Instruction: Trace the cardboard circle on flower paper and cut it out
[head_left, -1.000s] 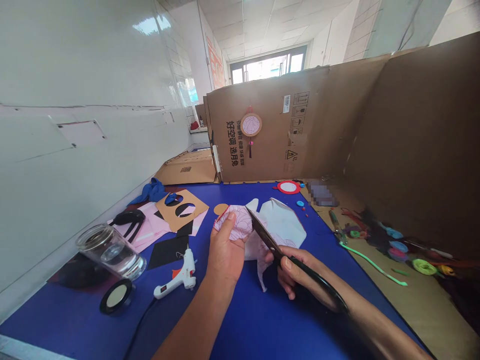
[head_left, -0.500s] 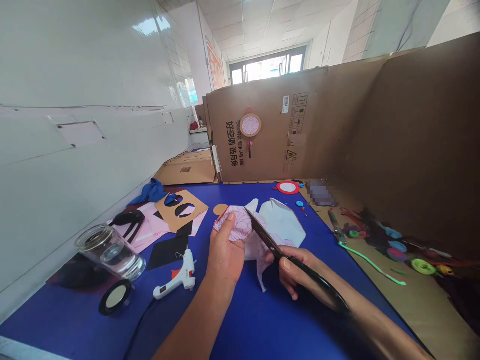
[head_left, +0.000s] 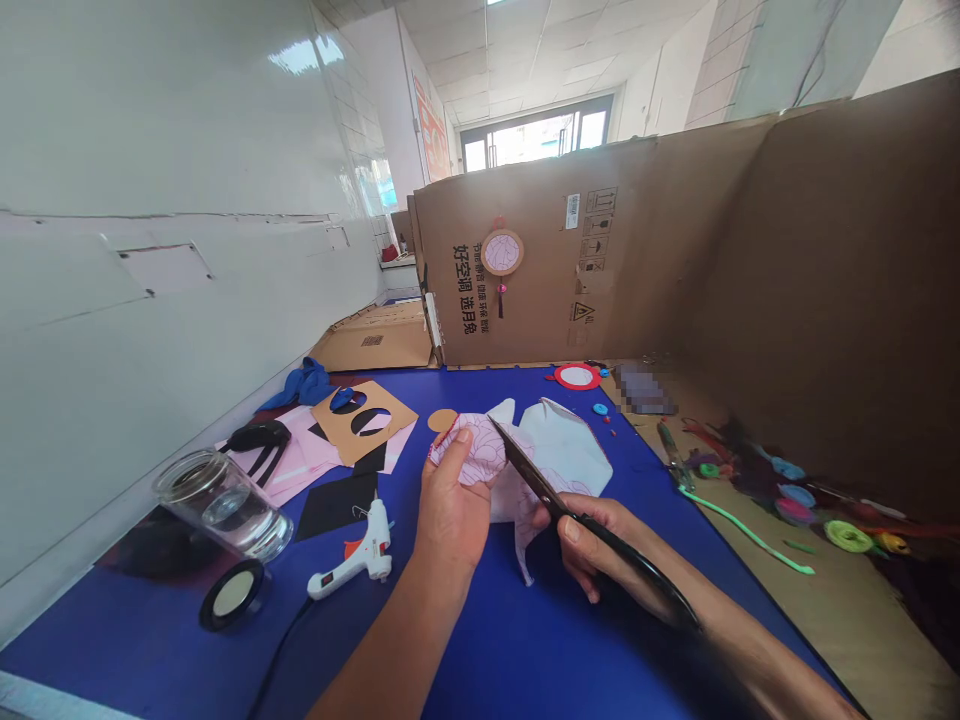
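Observation:
Between the thumb and fingers of my left hand [head_left: 452, 510] is a piece of pale pink fabric [head_left: 480, 448] with purple line patterns and a red edge. My right hand [head_left: 592, 540] grips a pair of black-handled scissors [head_left: 534, 478]; the blades look closed, and their tips lie against the fabric's right side. A narrow strip of the cloth hangs down between the hands. Behind the scissors, a larger white piece of fabric [head_left: 566, 445] lies on the blue table. A small brown cardboard disc [head_left: 442, 420] rests just beyond my left fingers.
On the left are a white glue gun [head_left: 356, 560], a glass jar [head_left: 225, 505], its black-rimmed lid [head_left: 231, 595] and cut brown card [head_left: 364, 422]. A red-rimmed round piece [head_left: 577, 376] lies at the back. Cardboard walls [head_left: 540, 300] enclose the far and right sides.
Almost nothing differs. The view has shifted very slightly; both hands, the fabric and the scissors keep the same positions relative to each other.

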